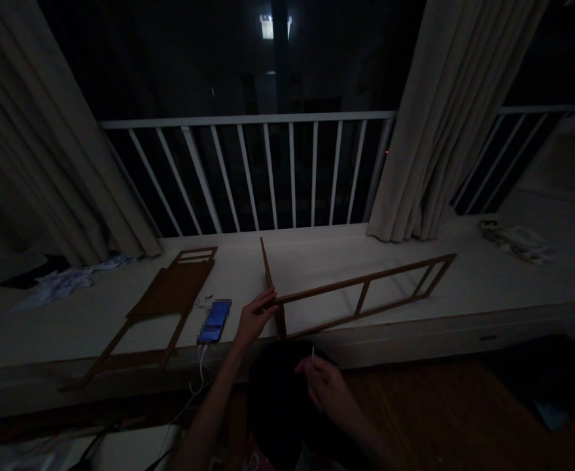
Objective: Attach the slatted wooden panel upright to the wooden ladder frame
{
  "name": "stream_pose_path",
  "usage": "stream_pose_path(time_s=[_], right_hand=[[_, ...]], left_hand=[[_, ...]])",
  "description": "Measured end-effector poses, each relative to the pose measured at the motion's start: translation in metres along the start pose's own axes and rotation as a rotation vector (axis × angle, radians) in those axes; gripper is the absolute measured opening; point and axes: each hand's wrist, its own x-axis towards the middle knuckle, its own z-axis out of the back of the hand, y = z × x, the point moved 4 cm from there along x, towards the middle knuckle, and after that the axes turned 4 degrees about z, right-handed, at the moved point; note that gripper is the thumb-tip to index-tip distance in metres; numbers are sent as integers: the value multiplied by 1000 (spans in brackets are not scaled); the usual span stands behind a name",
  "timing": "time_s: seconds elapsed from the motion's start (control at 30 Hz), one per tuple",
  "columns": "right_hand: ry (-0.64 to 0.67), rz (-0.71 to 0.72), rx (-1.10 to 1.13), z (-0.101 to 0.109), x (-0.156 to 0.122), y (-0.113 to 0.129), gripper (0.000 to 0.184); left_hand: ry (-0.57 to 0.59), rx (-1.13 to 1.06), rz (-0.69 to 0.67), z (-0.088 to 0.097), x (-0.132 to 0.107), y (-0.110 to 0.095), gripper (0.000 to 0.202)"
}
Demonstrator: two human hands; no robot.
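A brown wooden frame (363,299) with crossbars stands on the white ledge, stretching to the right. A narrow wooden piece (266,263) rises from its left end. My left hand (254,320) is closed on the frame's left corner, fingers at the upper edge and thumb below them. In front of the ledge, above my dark-clothed lap, my right hand (327,390) pinches a thin pale rod (313,353). The rod points upward, apart from the frame; its exact kind is too small and dim to make out.
A second wooden piece with a panel (174,288) lies to the left, overhanging the ledge (316,242). Beside it is a lit phone (216,320) with a white cable (201,369). Curtains (415,131) and a white railing (248,120) stand behind. Crumpled paper or cloth (66,284) lies far left.
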Motion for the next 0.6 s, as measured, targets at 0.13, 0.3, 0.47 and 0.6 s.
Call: stream_pose_path(time_s=[0.13, 0.3, 0.47, 0.6], right_hand=[[29, -58, 20, -6, -11, -20, 54], [104, -122, -8, -14, -22, -50, 59], [162, -172, -75, -14, -28, -74, 61], [145, -142, -189, -12, -24, -82, 48]], left_hand=[[12, -58, 53, -5, 0, 6, 41], [2, -143, 5, -9, 0, 8, 27], [46, -127, -42, -6, 5, 7, 17], [115, -19, -106, -1, 8, 1, 12]])
